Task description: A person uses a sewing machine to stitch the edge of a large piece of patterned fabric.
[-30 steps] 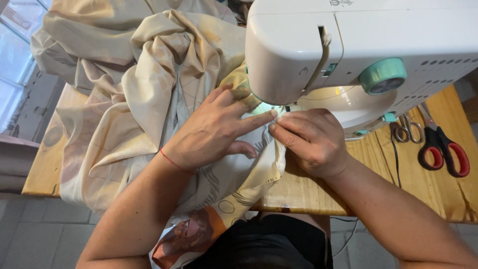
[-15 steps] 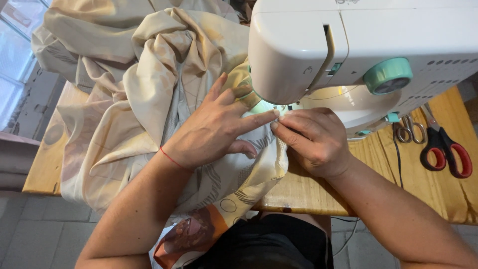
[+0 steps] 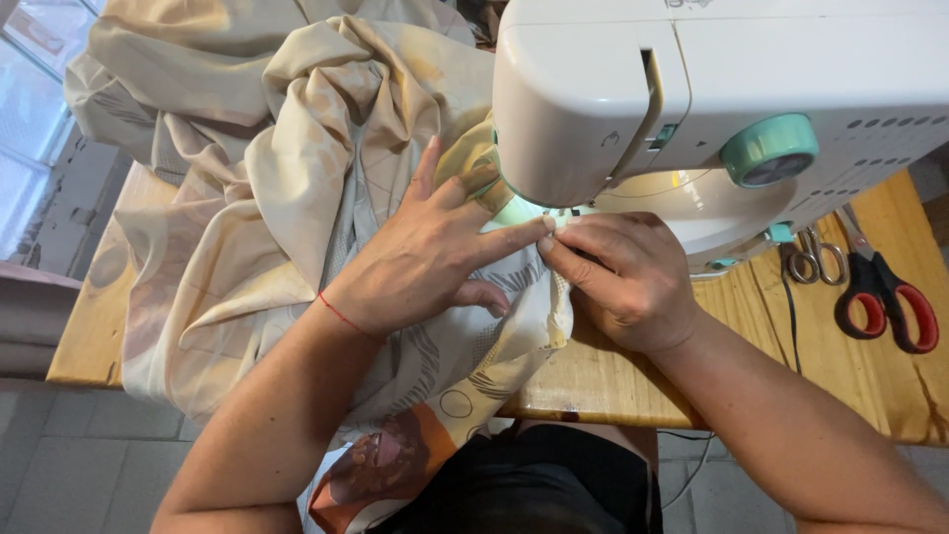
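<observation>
Fabric (image 3: 247, 188), beige w/ pale printed shapes, was heaped in loose folds over the left part of the wooden table (image 3: 850, 386) and hung off the near edge toward the person's lap; an orange-and-brown printed patch showed at the bottom of that hanging part. Left hand (image 3: 425, 257) lay flat on the cloth, fingers spread, index finger stretched right toward the needle area, a thin red thread round the wrist; it pressed the cloth down, gripping nothing. Right hand (image 3: 623, 277) sat just beside it, fingertips bunched together and pinching the cloth edge close under the head of the white sewing machine (image 3: 712, 89); the two hands' fingertips nearly touched. Needle and presser foot were hidden behind the machine head, so whether the edge was already under the foot couldn't be told. Teal dial (image 3: 769, 148) sat on the machine's front; further right on the table lay small metal snips (image 3: 811, 255) and scissors w/ red-and-black handles (image 3: 885, 297), near each other, untouched.

Judging from this, doing the feed well probably meant keeping the fold flat and even; left palm steadying w/o dragging; right fingertips guiding the edge straight, kept clear of the needle; bulk on the left supported so its weight didn't pull the seam off line.
</observation>
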